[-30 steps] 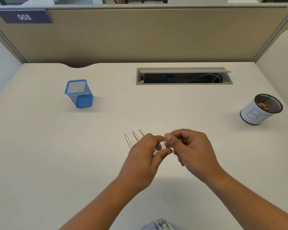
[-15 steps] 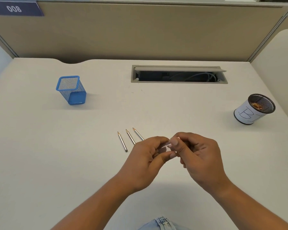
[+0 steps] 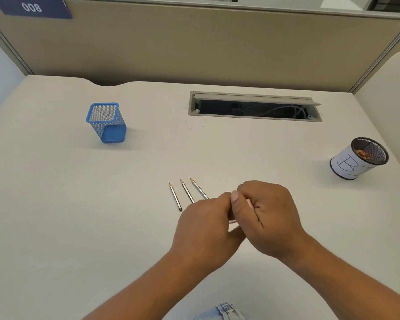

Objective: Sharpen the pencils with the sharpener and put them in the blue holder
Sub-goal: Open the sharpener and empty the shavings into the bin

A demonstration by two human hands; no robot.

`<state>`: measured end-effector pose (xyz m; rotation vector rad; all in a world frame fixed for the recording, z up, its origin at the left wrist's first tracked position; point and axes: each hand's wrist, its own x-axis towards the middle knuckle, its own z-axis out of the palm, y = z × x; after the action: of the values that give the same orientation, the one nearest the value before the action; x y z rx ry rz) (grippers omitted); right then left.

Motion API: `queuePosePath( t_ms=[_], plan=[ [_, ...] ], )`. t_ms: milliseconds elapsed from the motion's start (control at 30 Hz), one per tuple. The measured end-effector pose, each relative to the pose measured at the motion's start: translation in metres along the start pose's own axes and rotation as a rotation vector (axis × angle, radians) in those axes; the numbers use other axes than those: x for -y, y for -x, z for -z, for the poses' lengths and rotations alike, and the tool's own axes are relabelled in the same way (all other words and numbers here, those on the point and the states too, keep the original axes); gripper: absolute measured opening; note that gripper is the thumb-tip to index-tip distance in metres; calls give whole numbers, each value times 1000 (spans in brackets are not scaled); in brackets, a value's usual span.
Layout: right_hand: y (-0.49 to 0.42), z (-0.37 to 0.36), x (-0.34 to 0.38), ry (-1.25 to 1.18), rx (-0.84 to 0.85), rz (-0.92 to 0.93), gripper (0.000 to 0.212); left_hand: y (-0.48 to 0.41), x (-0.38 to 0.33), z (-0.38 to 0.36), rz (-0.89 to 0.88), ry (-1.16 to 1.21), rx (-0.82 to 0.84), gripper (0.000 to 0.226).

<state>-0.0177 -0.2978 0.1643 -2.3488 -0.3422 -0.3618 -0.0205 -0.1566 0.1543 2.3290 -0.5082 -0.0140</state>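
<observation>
Upper left of frame: dark-blue rectangular plaque (image 3: 34,7) on beige cubicle partition (image 3: 206,42), white digits showing as "008". Left of centre on pale desk top (image 3: 56,215): blue wire-mesh square pencil holder (image 3: 106,122), upright, nothing visible inside, well apart from hands. Top centre: grey cable slot w/ raised flap (image 3: 254,106), cables inside. Right edge: round black mesh cup wrapped in white paper (image 3: 358,159), hand-drawn "B" plus further stroke cut off by curve; brownish shavings inside. Centre: three short silver-grey pencils w/ sharpened tips (image 3: 187,194), side by side on desk, tips toward top of frame; leftmost fully seen, other two partly hidden by left hand (image 3: 203,229). Left hand curled, touching right hand (image 3: 268,218); right hand closed in loose fist, thumb up by left fingertips. Small pale object (image 3: 232,221) between hands, only a sliver visible; cannot tell whether sharpener or pencil, nor which hand holds it.
</observation>
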Motion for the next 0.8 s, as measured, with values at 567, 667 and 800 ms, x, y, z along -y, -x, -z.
queuePosePath(
  t_ms=[567,667,800],
  plan=[
    [-14,-4,-2,58,-38,203,45,-10,16,11,57,123,15,20],
    [-16,1,-8,125,-5,403,54,-11,17,15,57,125,199,19],
    [-18,0,-4,230,-12,295,41,-7,13,14,-66,-93,-45,15]
  ],
)
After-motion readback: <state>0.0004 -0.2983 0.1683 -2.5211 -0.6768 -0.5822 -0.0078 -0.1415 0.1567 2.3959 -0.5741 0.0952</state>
